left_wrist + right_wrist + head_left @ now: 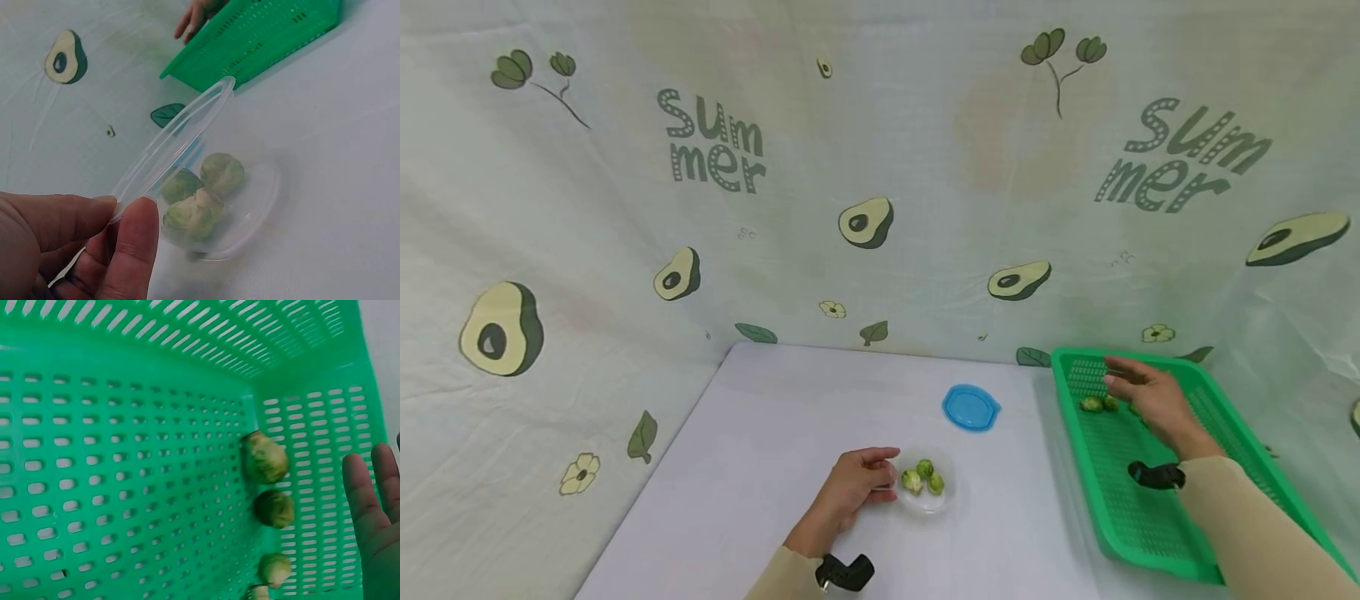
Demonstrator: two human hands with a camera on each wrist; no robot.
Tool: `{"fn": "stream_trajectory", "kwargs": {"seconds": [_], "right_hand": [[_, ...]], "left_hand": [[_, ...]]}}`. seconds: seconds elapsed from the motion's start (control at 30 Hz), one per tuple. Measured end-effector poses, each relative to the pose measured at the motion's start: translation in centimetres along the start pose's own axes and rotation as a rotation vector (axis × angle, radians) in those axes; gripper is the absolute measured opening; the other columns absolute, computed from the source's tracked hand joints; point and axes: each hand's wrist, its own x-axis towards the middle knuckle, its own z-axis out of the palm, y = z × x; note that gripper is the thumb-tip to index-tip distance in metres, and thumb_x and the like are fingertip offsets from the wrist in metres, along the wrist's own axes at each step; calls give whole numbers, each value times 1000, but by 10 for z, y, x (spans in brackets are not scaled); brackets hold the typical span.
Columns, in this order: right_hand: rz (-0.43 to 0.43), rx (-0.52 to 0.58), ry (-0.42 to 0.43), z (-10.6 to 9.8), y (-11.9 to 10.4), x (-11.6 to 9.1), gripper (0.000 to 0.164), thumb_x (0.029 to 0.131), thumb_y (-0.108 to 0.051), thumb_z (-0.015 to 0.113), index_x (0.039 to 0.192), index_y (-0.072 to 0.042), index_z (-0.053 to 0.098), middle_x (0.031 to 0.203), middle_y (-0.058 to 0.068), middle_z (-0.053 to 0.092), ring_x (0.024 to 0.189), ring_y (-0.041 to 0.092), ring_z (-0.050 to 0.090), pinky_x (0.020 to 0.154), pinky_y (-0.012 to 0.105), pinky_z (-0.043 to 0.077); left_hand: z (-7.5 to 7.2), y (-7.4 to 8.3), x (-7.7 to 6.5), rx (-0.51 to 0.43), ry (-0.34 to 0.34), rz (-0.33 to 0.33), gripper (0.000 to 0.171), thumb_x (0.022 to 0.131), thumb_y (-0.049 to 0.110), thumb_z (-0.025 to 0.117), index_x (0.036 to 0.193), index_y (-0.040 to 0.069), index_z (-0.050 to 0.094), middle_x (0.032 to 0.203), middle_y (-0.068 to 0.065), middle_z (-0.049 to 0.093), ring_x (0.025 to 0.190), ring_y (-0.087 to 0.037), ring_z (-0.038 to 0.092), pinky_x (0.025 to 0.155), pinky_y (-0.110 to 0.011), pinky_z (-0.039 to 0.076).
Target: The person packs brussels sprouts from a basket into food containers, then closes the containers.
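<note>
With left grip (856,483), pinched tub (922,505) by rim; with right grip (1156,405), loose-fingered, hovered over basket (1135,525). Judged sprouts (274,509) light, firm, prone to roll; best taken mid-body.

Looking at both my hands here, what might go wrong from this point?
Your left hand pinches the rim of the clear container, so a tug might tip it and spill the three sprouts inside. Your right hand is open at the green basket, and the rounded sprouts in there may roll when touched. The blue lid lies loose nearby and might get knocked.
</note>
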Motion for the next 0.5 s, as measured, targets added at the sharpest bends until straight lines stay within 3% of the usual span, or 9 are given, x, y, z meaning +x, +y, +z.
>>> {"fn": "stream_trajectory", "kwargs": {"seconds": [0.1,0.2,0.3,0.4,0.5], "right_hand": [[8,20,-26,3,10,6,71,110,-44,53,167,-8,30,165,32,31,106,-14,54,111,66,46],[23,27,-44,7,17,11,68,112,-41,53,166,-7,30,166,33,29,125,18,59,112,70,42],[27,18,-52,10,21,15,65,113,-37,51,166,-6,30,165,33,29,142,49,42,113,72,39],[28,9,-51,12,25,16,64,113,-36,50,165,-5,31,165,33,31,147,54,33,114,72,37],[26,-13,-48,13,27,19,63,113,-35,49,165,-4,32,164,33,33,147,53,33,114,72,37]], "left_hand": [[0,-1,0,7,1,1,46,95,-5,70,140,-6,63,95,-3,63,81,-15,68,69,-27,65],[-1,-1,0,11,2,6,46,95,-4,70,140,-6,63,95,-4,63,82,-15,68,70,-27,65],[0,0,-1,12,5,4,46,95,-4,71,140,-6,63,97,-5,63,83,-15,68,71,-28,66],[1,2,-1,11,5,-2,46,95,-5,71,140,-6,64,98,-4,62,84,-15,68,71,-28,66],[2,2,-1,7,6,-7,46,95,-5,70,140,-6,63,97,-4,62,84,-15,68,71,-27,66]]}}
